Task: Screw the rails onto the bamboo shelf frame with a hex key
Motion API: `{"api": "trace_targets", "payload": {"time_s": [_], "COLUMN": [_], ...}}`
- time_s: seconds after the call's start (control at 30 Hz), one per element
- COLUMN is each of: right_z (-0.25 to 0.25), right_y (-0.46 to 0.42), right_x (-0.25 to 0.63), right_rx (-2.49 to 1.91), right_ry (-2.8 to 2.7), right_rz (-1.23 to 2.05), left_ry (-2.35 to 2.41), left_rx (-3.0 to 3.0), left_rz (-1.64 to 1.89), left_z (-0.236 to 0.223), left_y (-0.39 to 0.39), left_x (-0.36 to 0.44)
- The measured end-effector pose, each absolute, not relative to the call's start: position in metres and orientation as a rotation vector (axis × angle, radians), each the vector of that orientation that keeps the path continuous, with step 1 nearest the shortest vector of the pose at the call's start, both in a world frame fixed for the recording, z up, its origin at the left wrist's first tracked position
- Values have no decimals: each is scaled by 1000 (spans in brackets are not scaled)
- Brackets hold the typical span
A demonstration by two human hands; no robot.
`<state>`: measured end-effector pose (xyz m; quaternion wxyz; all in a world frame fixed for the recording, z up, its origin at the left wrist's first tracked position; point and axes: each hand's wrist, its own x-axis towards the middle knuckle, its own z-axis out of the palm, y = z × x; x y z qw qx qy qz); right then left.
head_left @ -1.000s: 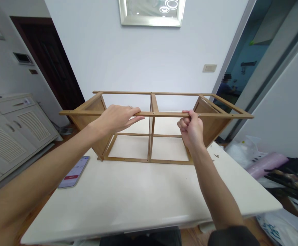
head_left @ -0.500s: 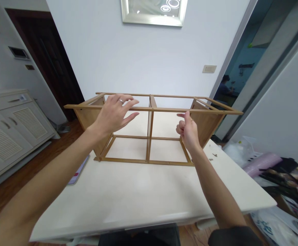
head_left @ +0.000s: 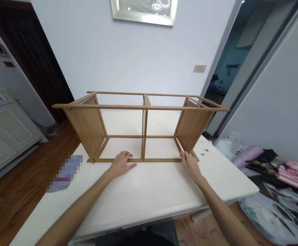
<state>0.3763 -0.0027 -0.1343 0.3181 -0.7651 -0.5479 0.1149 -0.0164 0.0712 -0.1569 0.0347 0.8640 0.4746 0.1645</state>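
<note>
"Where is the wooden frame (head_left: 87,127)?"

"On the white table (head_left: 149,194), in front of the wall, with a solid panel at each end and a divider (head_left: 144,135) in the middle."

"And the left hand (head_left: 120,164)?"

"On the lower front rail (head_left: 163,160), left of the divider. Its fingers are open and reach over the rail, lightly bent, and the thumb stands well apart from them, pointing toward the divider."

"What about the right hand (head_left: 190,166)?"

"At the same rail, near its right end. The fingers curl in, with the tips at the wood. Whether they are closed on it, or pinch something small, I can't tell; the back of the hand hides that."

"Anything beside it?"

"Two small pieces (head_left: 206,150) on the table, to the right of the frame. At the left there's a pixelated flat shape (head_left: 66,174)."
</note>
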Motion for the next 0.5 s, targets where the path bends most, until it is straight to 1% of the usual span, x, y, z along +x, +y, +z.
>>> {"api": "trace_targets", "payload": {"time_s": [0.1,0.2,0.37,0.5], "right_z": [-132,-130,-132,-132], "right_y": [6,12,20,30], "right_x": [389,400,413,421], "right_rx": [-2120,-2195,-2317,-2364], "right_ry": [-1341,-1292,-1227,-1320], "right_rz": [157,93,114,181], "left_ry": [1502,1514,1503,1487], "left_rx": [2649,2667,2688,2678], "left_rz": [450,405,354,348], "left_z": [-163,-168,-173,-173], "left_y": [80,83,82,80], "left_x": [-3,3,4,5]}}
